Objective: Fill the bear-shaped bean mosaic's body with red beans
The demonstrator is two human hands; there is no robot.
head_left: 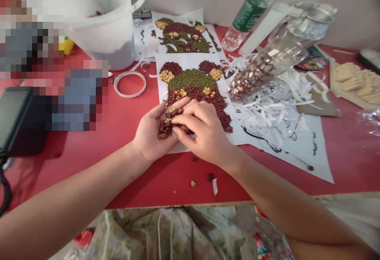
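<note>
My left hand is palm up and cupped round a small heap of dark red beans mixed with a few yellow corn kernels. Over that palm, my right hand has thumb and fingertips drawn together in a pinch among the beans; what they grip, if anything, is hidden. Under both hands lies a white sheet with a bean picture: an animal-like head of green and red beans, with corn in the ears and eyes. My hands cover its lower part.
A similar bean picture lies behind. White bucket and tape roll are at left. At right, a tilted plastic bottle of beans rests by paper strips and a water bottle. Loose beans dot the red table's front.
</note>
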